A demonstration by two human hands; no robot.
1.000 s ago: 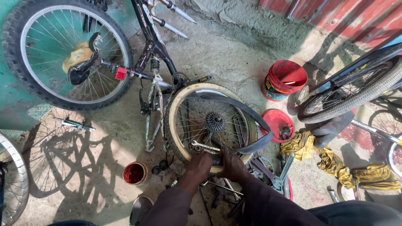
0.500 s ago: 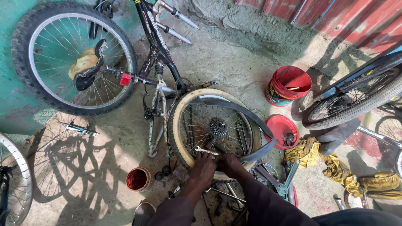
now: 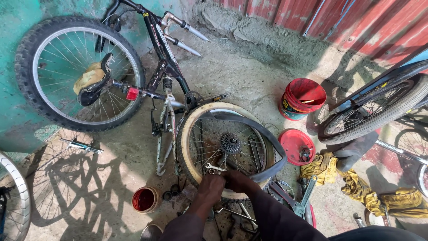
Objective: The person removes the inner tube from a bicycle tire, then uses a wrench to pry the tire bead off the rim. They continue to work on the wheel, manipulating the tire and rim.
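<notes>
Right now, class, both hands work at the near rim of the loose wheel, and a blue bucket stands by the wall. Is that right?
Not quite. The head view shows the bucket is red, not blue. Both the left hand and right hand are at the near rim of the loose wheel.

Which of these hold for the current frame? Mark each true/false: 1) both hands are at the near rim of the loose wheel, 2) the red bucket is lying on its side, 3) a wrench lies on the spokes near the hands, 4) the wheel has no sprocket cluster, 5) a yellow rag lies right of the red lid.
1) True: the left hand and right hand meet at the near rim of the loose wheel.
2) False: the red bucket stands upright.
3) True: a wrench lies on the spokes.
4) False: a sprocket cluster sits at the hub.
5) True: the yellow rag lies beside the red lid.
</notes>
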